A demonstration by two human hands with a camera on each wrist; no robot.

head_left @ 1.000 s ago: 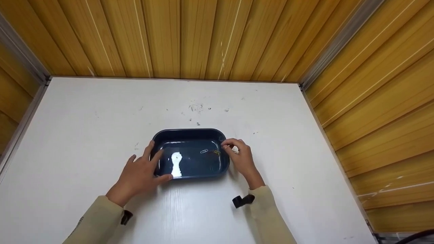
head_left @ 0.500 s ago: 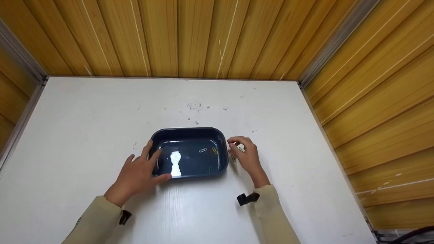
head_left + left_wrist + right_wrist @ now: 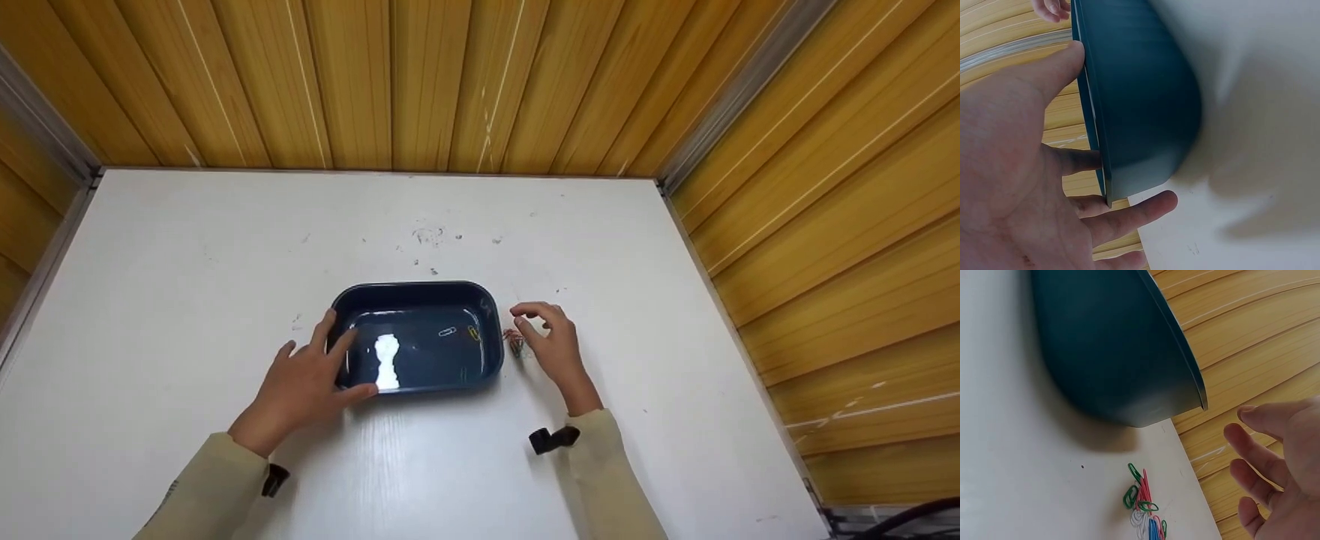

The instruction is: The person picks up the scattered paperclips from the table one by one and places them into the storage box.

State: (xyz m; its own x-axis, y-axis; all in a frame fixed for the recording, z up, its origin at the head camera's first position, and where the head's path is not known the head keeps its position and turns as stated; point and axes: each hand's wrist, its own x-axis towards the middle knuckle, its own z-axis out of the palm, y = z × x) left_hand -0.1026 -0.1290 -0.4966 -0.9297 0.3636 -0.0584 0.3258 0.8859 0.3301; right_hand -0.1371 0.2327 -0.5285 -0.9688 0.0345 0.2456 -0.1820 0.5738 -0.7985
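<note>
Left hand [image 3: 300, 384]: fingers spread on tray [image 3: 424, 366]. Right hand [image 3: 556, 349]: fingers bent, apart, empty. Clip pile [image 3: 1145, 493] might snag: bunched tight.

The tray [image 3: 431, 364] looks glossy plastic, the paper clips [image 3: 1144, 492] smooth, the sleeves [image 3: 609, 480] matt cloth.

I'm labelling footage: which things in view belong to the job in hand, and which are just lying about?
Apparently in the job:
left hand
right hand
dish
white paper clip
yellow paper clip
paper clip pile

Seemingly just there:
table
wall panels
black cable
</note>
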